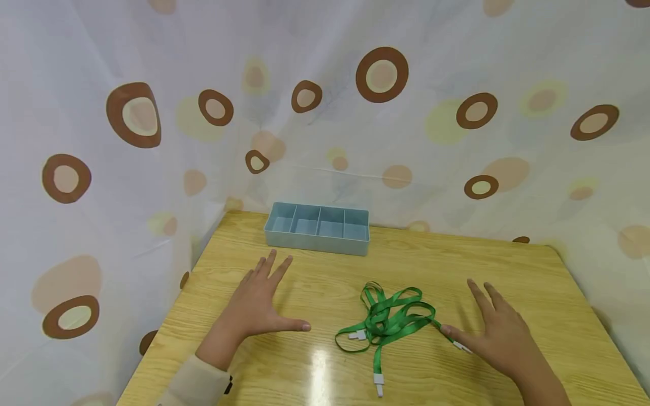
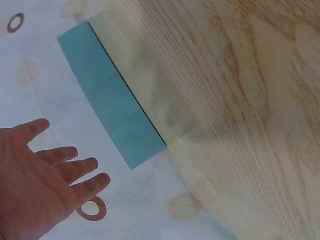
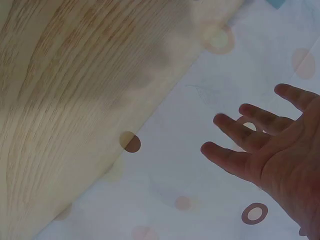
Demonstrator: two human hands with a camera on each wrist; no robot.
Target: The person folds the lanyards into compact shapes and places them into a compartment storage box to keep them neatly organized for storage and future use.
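A tangle of green lanyards with white plastic clips lies on the wooden table between my hands. My left hand is held over the table left of the lanyards, fingers spread, with nothing in it. On the other side my right hand has its fingers spread too and is free of any object. Its thumb overlaps the lanyard end near another white clip in the head view. Both wrist views show the hands with extended fingers.
A blue-grey tray with several compartments stands at the table's back edge, beyond my left fingertips. The wooden table meets a white curtain with brown ring patterns at the back and sides.
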